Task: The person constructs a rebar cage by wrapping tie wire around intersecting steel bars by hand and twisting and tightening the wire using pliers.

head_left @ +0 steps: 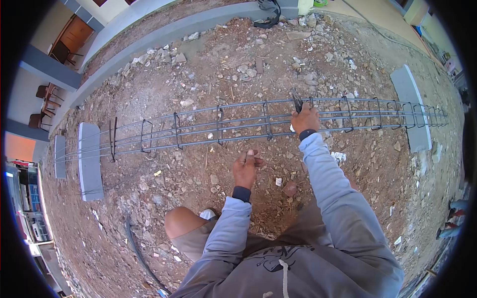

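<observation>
A long rebar cage (243, 137) of straight steel bars and rectangular stirrups stretches across the ground in front of me. My right hand (305, 120) is closed around a dark pair of pliers (297, 101), whose jaws point up and away across the far bars. That hand is over the cage, close to a stirrup. My left hand (244, 170) hovers on the near side of the cage, apart from the bars. Its fingers are curled together; whatever is pinched in them, if anything, is too small to make out.
Grey slabs (90, 164) at the left and another slab (412, 107) at the right lie beneath the cage's ends. Stones and rubble cover the dirt. A dark hose (135, 246) lies at lower left; a black bag (268, 12) rests by the far low wall.
</observation>
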`<act>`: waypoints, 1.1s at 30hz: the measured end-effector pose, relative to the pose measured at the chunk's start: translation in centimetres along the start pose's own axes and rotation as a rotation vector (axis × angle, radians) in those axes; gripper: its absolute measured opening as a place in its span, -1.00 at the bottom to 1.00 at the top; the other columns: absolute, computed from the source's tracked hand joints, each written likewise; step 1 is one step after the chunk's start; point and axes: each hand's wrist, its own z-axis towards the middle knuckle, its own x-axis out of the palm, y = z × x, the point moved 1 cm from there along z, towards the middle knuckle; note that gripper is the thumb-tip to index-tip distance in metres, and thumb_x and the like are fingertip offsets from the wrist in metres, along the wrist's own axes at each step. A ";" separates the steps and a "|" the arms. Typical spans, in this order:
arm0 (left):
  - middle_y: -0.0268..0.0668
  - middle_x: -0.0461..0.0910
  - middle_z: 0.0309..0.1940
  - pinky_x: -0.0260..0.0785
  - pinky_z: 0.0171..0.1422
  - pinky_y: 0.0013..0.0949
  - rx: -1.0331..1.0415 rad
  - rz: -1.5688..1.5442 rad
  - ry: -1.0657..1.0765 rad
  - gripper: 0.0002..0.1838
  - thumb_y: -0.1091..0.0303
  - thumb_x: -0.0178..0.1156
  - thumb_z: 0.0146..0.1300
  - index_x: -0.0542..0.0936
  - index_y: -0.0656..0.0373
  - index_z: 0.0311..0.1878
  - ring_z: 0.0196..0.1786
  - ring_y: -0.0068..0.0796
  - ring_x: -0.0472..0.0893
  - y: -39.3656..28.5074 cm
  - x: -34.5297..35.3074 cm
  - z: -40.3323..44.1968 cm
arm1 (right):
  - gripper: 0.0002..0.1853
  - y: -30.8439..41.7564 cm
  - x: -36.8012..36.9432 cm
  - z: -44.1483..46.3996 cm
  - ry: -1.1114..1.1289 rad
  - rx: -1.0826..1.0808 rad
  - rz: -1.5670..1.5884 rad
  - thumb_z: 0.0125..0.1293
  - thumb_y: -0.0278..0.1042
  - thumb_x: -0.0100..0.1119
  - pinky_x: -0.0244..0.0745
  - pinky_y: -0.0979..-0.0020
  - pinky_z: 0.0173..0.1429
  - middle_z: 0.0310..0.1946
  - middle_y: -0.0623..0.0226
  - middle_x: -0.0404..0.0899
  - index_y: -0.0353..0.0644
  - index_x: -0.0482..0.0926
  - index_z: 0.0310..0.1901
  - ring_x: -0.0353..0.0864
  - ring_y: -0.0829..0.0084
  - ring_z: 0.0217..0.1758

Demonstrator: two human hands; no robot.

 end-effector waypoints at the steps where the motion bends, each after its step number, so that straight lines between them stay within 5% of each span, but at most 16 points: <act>1: -0.23 0.63 -0.46 0.47 -0.30 -0.44 -0.012 -0.023 0.016 -0.63 0.20 -0.07 0.44 0.55 0.34 -0.05 -0.40 -0.49 0.63 0.0 -0.8 0.5 | -0.52 0.3 0.4 -0.3 -0.012 0.009 -0.034 0.10 -0.18 0.21 0.38 -0.02 0.06 -0.04 0.01 0.42 -0.22 0.42 0.03 0.42 -0.02 0.09; 6: -0.15 0.65 -0.27 0.38 0.02 -0.38 -0.134 -0.111 0.156 -0.57 0.12 -0.08 0.43 0.58 0.34 -0.08 -0.17 -0.42 0.62 -1.4 -4.8 3.2 | -0.53 5.1 0.3 -8.5 -0.320 -0.219 0.082 0.13 -0.26 0.20 0.38 0.05 0.07 0.03 -0.01 0.43 -0.24 0.41 0.08 0.43 -0.02 0.09; 8: -0.13 0.64 -0.20 0.33 0.10 -0.37 -0.176 -0.215 0.204 -0.57 0.11 -0.07 0.43 0.59 0.32 -0.08 -0.10 -0.41 0.59 -2.1 -5.7 4.1 | -0.58 6.9 2.0 -13.2 0.082 -0.242 0.534 0.18 -0.29 0.16 0.42 0.11 0.02 -0.09 -0.05 0.51 -0.28 0.43 0.06 0.52 0.00 -0.02; 10: -0.13 0.63 -0.15 0.29 0.14 -0.38 -0.205 -0.296 0.253 -0.58 0.11 -0.07 0.42 0.60 0.30 -0.07 -0.05 -0.40 0.57 -1.9 -7.5 5.2 | -0.67 9.8 2.6 -18.0 0.263 -0.119 0.661 0.22 -0.34 0.13 0.46 0.19 -0.05 -0.26 -0.04 0.57 -0.28 0.46 0.00 0.59 0.05 -0.16; 16: -0.15 0.61 -0.08 0.31 0.11 -0.37 -0.333 -0.406 0.388 -0.60 0.12 -0.05 0.41 0.60 0.27 -0.05 -0.04 -0.40 0.55 -2.8 -11.8 5.1 | -0.79 14.4 4.1 -24.0 0.163 -0.183 0.768 0.29 -0.43 0.04 0.50 0.29 -0.20 -0.30 0.08 0.62 -0.25 0.51 -0.06 0.66 0.21 -0.27; 19: -0.16 0.59 -0.05 0.33 0.10 -0.34 -0.492 -0.258 0.491 -0.56 0.10 -0.07 0.42 0.56 0.32 -0.03 -0.01 -0.37 0.54 -4.5 -12.6 4.5 | -0.80 15.5 5.6 -25.7 0.164 0.071 0.975 0.31 -0.44 0.03 0.50 0.27 -0.21 -0.29 0.10 0.62 -0.25 0.52 -0.07 0.66 0.25 -0.27; 22: -0.15 0.59 -0.07 0.35 0.11 -0.35 -0.282 -0.266 0.592 -0.55 0.08 -0.05 0.41 0.56 0.33 -0.02 -0.05 -0.38 0.56 -4.4 -12.5 4.4 | -0.78 18.0 3.7 -26.3 -0.015 -0.014 0.856 0.34 -0.54 -0.06 0.45 0.51 -0.26 -0.35 0.34 0.58 -0.31 0.52 -0.04 0.51 0.63 -0.34; 26: -0.16 0.62 -0.15 0.39 0.07 -0.36 -0.302 -0.247 0.640 -0.57 0.11 -0.02 0.41 0.55 0.34 0.00 -0.10 -0.39 0.59 -5.5 -14.2 5.3 | -0.78 17.1 5.5 -26.3 -0.045 0.045 0.856 0.35 -0.50 -0.04 0.20 0.58 -0.47 -0.52 0.52 0.47 -0.25 0.55 -0.04 0.30 0.72 -0.53; 33: -0.13 0.64 -0.19 0.43 -0.04 -0.32 -0.415 -0.168 0.577 -0.58 0.09 -0.02 0.40 0.59 0.32 -0.18 -0.17 -0.32 0.62 -2.9 -17.2 7.2 | -0.85 19.3 4.6 -27.3 0.372 0.481 1.417 0.33 -0.42 0.01 0.01 0.61 -0.62 -0.66 0.61 0.28 -0.12 0.57 -0.15 0.15 0.75 -0.68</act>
